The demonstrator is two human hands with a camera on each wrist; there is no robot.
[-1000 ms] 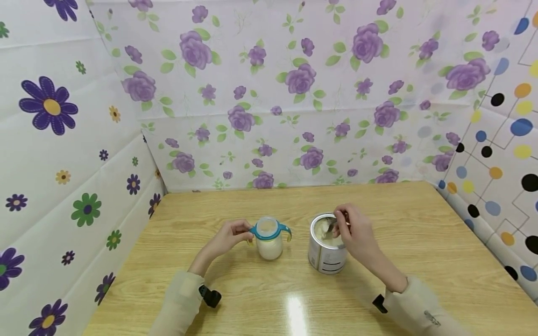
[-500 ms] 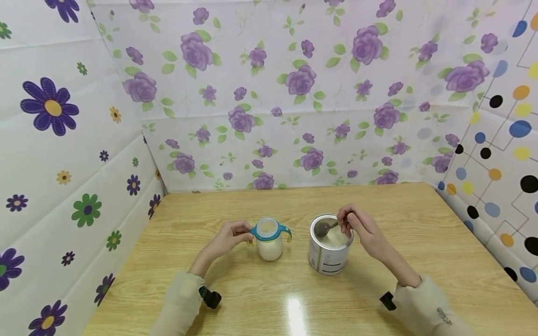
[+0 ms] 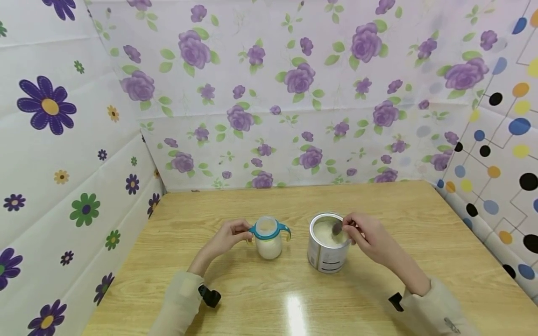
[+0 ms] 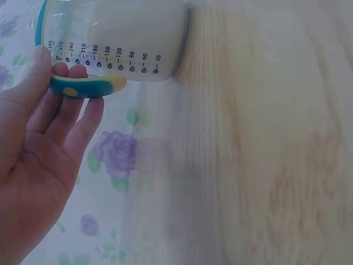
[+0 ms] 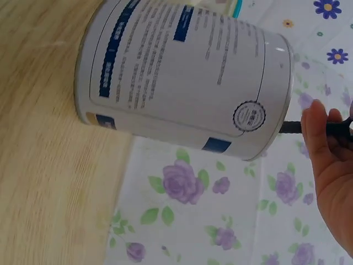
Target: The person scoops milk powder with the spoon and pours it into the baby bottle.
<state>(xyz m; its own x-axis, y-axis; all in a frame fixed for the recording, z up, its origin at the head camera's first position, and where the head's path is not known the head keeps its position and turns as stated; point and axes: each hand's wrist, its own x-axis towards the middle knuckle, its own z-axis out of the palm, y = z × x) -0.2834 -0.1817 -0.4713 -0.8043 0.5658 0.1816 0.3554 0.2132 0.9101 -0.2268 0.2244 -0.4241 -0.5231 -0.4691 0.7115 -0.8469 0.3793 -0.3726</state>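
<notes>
A baby bottle [image 3: 269, 247] with whitish contents and a blue collar stands upright on the table, left of a silver-white can. My left hand [image 3: 224, 240] holds the bottle's blue and yellow side handle [image 4: 88, 86], fingers curled round it. The printed volume scale shows in the left wrist view. The open can [image 3: 328, 257] contains pale powder [image 3: 322, 233]. Between thumb and fingers, my right hand [image 3: 371, 235] pinches a dark spoon [image 3: 337, 228], its bowl inside the can's mouth near the right rim. The dark handle [image 5: 290, 127] sticks out past that rim in the right wrist view.
Bottle and can stand a short gap apart on a light wooden table [image 3: 235, 298]. A purple-flowered cloth [image 3: 273, 93] hangs behind it, with patterned cloths on the left [image 3: 54, 154] and right. Each wrist wears a small black camera [image 3: 209, 296].
My right hand has moved a little to the right. The spoon's bowl has shifted from the left of the can's mouth to its right side. My left hand and the bottle stay put.
</notes>
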